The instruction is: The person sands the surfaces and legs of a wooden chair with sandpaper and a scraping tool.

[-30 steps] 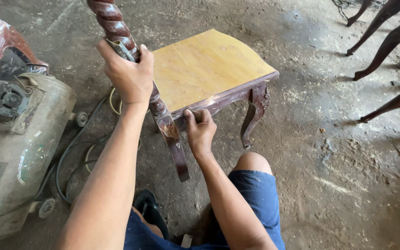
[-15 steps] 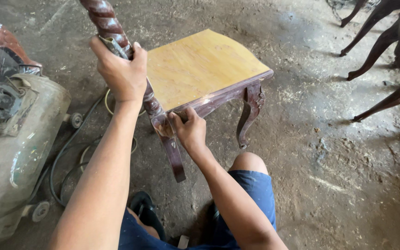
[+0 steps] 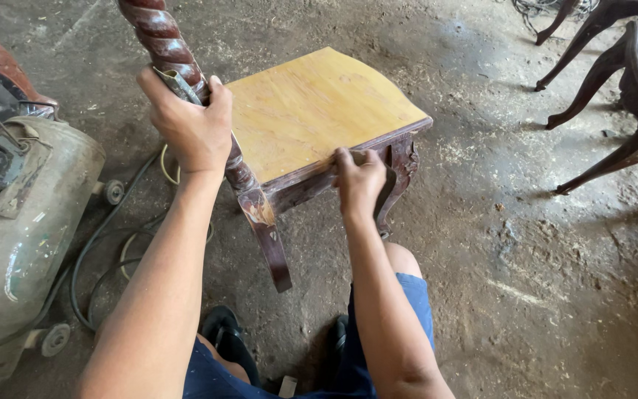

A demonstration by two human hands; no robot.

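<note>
— Hands?
— Left hand [image 3: 190, 122] is clamped round the twisted post [image 3: 158, 37] at eleven o'clock. Right hand [image 3: 359, 181] is closed on a pad against the front rail [image 3: 311, 181], dead centre.
— The chair?
— Pale seat [image 3: 319, 107] at twelve, bare; legs [image 3: 271, 244] dark-stained. By the look of it, the rail's half rubbed. Compressor [image 3: 16, 222] sits at nine.

**Layout around the chair frame**

The chair frame [image 3: 319, 118] is set on the floor [image 3: 496, 295] in the middle, its twisted post [image 3: 164, 44] at the left. The post is gripped by the left hand [image 3: 190, 122], and the front rail is touched by the right hand [image 3: 359, 177]. A compressor tank [image 3: 16, 236] is placed at the far left, with hoses [image 3: 105, 244] laid between it and the frame. Other furniture legs [image 3: 599, 66] are seen at the upper right, well apart.
</note>
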